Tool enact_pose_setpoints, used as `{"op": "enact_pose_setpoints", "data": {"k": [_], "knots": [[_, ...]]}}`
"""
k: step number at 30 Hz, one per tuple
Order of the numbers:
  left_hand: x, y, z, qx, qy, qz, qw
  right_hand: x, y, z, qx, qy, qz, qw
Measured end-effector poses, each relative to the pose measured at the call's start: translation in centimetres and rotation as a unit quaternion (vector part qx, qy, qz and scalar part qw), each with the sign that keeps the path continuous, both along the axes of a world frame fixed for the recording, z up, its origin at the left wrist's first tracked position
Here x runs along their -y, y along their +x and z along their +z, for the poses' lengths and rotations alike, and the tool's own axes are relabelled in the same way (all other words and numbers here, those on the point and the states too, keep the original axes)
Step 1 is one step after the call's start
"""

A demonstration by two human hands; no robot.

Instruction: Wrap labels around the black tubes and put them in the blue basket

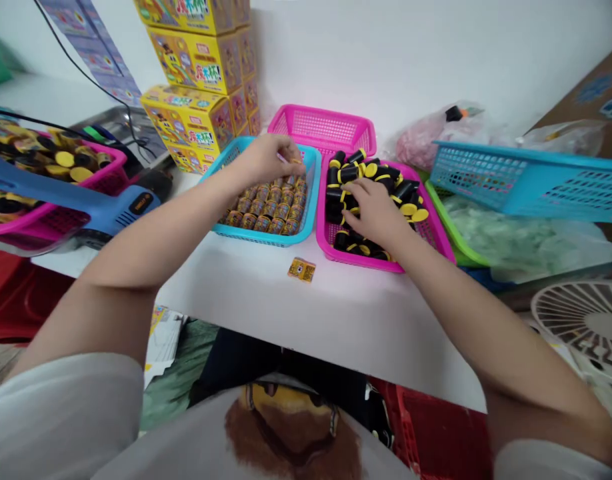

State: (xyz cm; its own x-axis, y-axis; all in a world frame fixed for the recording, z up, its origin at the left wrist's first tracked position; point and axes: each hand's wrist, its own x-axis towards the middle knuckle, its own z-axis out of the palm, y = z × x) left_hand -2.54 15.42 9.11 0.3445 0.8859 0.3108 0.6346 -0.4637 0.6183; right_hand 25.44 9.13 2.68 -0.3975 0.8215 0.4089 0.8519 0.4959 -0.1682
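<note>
My left hand (270,159) reaches into a blue basket (310,200) filled with rows of small labelled cups (272,208); its fingers are pinched on something small at the far end of the rows. My right hand (373,210) lies in a pink basket (331,235) heaped with black cups with yellow lids (386,175), fingers curled over one of them. A single small yellow label (301,269) lies on the white table (306,307) in front of both baskets.
Stacked yellow cartons (199,87) stand behind the blue basket, an empty pink basket (322,127) behind the two. A pink basket of cups (61,183) and a blue tool (111,207) sit left. A tilted blue basket (526,180), green tray (449,230) and plastic bags lie right.
</note>
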Motion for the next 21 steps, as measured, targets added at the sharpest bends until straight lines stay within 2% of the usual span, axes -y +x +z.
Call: {"op": "enact_pose_setpoints", "data": {"k": [3, 6, 8, 11, 14, 16, 18, 20, 21], "knots": [[-4.5, 0.6, -1.3, -0.047, -0.033, 0.089, 0.994, -3.1, -1.9, 0.3, 0.053, -0.064, -0.024, 0.996], [-6.0, 0.9, -2.9, -0.08, -0.087, 0.119, 0.986, -3.8, -2.7, 0.6, 0.048, -0.077, -0.045, 0.995], [-6.1, 1.0, -4.0, -0.091, -0.103, 0.115, 0.984, -3.1, -2.4, 0.9, 0.027, -0.072, -0.057, 0.995], [-6.2, 1.4, -5.1, -0.135, -0.102, 0.086, 0.982, -0.8, -1.3, 1.6, -0.065, -0.044, -0.058, 0.995], [-6.6, 1.7, -5.2, -0.171, -0.102, 0.065, 0.978, 2.2, 0.0, 1.9, -0.185, -0.015, -0.046, 0.982], [-6.1, 1.7, -4.5, -0.177, -0.083, 0.054, 0.979, 4.3, 0.9, 1.7, -0.251, 0.009, -0.046, 0.967], [-4.0, 1.4, -3.7, -0.153, 0.004, 0.025, 0.988, 6.1, 1.7, 0.9, -0.32, 0.029, -0.043, 0.946], [-0.1, 0.8, -3.3, -0.12, 0.132, -0.06, 0.982, 7.4, 2.5, -0.3, -0.396, 0.052, -0.031, 0.916], [2.3, 0.5, -3.5, -0.124, 0.18, -0.127, 0.967, 7.9, 2.7, -0.9, -0.429, 0.066, -0.025, 0.901]]}}
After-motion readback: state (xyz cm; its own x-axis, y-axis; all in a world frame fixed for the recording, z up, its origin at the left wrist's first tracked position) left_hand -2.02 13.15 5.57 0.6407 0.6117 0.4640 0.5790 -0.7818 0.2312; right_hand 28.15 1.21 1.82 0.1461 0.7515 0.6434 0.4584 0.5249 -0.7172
